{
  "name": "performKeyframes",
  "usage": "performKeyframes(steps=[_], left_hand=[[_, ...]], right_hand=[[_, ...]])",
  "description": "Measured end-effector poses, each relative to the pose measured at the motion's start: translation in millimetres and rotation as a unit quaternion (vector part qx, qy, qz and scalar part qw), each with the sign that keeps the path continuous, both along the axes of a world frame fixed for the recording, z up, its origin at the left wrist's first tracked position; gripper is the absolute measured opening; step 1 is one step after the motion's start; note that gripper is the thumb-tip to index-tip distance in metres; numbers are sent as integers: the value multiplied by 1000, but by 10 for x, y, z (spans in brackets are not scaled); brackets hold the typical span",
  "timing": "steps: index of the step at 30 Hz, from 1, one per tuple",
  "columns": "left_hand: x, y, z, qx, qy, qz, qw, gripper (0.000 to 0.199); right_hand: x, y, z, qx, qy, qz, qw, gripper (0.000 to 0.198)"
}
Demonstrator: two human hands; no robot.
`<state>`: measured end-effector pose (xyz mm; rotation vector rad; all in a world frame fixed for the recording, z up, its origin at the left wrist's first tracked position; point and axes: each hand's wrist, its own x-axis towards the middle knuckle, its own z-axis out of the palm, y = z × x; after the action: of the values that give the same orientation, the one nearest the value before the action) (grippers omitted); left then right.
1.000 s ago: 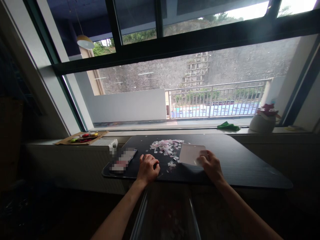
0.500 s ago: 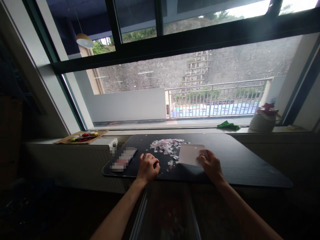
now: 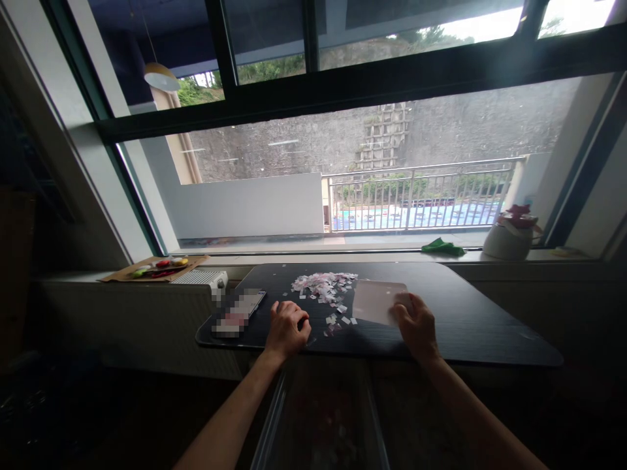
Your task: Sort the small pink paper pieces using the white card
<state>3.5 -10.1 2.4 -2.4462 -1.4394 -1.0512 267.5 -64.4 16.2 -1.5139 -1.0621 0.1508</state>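
Held at its right edge by my right hand (image 3: 416,323), a thin pale rectangular sheet (image 3: 375,301) with rounded corners is tilted up over the tabletop. My fingers and thumb are closed on it; what it is made of I cannot tell. To its left lies a loose pile of small whitish-pink paper pieces (image 3: 321,286), with several stray pieces (image 3: 336,320) closer to me. My left hand (image 3: 289,324) rests at the near edge of the dark table (image 3: 470,320), fingers loosely curled and thumb apart, with nothing visible in it.
A phone (image 3: 240,314) lies left of my left hand. Below the table's near edge is a clear bin (image 3: 267,424) with dim contents. Along the sill are a green cloth (image 3: 443,247), a white jar (image 3: 509,241) and cardboard (image 3: 115,275) with colourful items. A radiator (image 3: 161,313) stands at left.
The sheet and my right hand have shifted slightly right of the pile, uncovering a few pieces by its left edge. My left hand has barely moved. The view has turned slightly.
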Motion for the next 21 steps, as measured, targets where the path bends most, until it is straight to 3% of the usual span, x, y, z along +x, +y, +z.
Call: performKeyframes(steps=[5,14,17,21], left_hand=[[3,0,-3,3,-2,1,1000,14],[7,-7,6,0,-1,-4,1000,14],[-5,-1,2,0,5,-3,1000,15],[-20,15,-8,6,8,-6,1000,15]], right_hand=[[77,-64,-12,-40,-24,-5,999,34],[728,-675,101,-82,64,-11,995,36],[856,-660,155,-110,62,-2,992,32],[941,-573,155,-162,76,65,982,24]])
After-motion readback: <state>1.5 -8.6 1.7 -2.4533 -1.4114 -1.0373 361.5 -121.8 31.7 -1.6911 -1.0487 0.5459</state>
